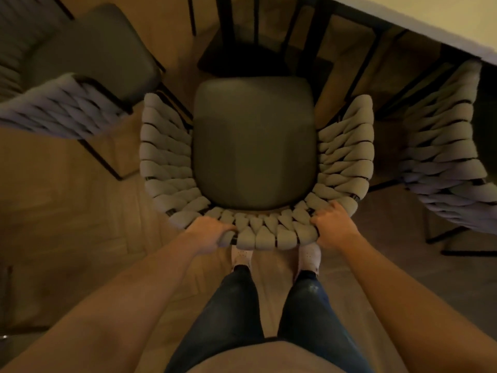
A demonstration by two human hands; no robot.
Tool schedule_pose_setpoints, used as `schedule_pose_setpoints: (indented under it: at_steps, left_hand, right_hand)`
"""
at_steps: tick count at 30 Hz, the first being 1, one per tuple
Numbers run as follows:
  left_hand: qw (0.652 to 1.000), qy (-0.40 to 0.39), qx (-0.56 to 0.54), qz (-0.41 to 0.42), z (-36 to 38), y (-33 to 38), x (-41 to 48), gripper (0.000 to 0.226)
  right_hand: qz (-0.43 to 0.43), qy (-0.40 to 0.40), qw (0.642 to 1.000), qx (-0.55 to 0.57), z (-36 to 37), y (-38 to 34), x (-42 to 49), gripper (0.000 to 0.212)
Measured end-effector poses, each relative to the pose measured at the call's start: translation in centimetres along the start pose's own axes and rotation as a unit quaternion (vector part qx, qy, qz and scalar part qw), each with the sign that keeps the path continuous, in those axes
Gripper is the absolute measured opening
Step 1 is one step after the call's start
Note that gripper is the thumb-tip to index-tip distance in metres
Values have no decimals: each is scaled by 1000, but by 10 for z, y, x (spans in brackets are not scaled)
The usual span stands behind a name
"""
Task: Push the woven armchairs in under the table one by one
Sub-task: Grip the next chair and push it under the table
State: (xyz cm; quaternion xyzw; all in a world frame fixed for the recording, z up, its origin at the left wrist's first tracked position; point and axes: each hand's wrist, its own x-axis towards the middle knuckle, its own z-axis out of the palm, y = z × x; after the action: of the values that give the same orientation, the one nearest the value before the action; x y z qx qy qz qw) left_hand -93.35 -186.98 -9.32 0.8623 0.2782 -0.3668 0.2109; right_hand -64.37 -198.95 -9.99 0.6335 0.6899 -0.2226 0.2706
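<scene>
You have three woven armchairs by one desk. Your left hand and right hand curl their grip round the middle armchair's back rim. Floor gaps flank it.

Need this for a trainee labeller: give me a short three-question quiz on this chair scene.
1. True or false: the left hand and right hand each have a grip on the woven back of the middle armchair.
2. Where does the table top show? A. lower left B. upper right C. directly under the hands
3. Is the middle armchair's grey seat cushion under the table yet?
Key: 1 true. 2 B. 3 No, the whole cushion shows, short of the table edge.
</scene>
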Motion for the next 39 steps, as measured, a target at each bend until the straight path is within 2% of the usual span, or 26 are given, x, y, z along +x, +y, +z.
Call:
schedule_pose_setpoints:
  at_steps: [6, 10, 17, 27, 35, 39]
  left_hand:
    - [999, 16, 26, 34, -31, -21, 20, 53]
    - [994, 27, 88, 50, -69, -31, 42, 55]
    - [986, 23, 145, 75, -115, -24, 79, 53]
    - [991, 21, 94, 96, -135, 11, 113, 48]
    - [992, 8, 90, 88, -141, 35, 122, 46]
    - [990, 19, 99, 98, -150, 42, 121, 43]
  right_hand:
    - [56, 0, 998, 35, 3, 0, 7, 28]
    - [95, 7, 994, 61, -2, 3, 11, 30]
    - [132, 10, 987, 87, -1, 33, 21, 28]
    - [121, 11, 988, 100, 6, 102, 20, 30]
    - [131, 90, 980, 119, 24, 121, 12, 15]
    - [126, 101, 978, 132, 32, 128, 8, 21]
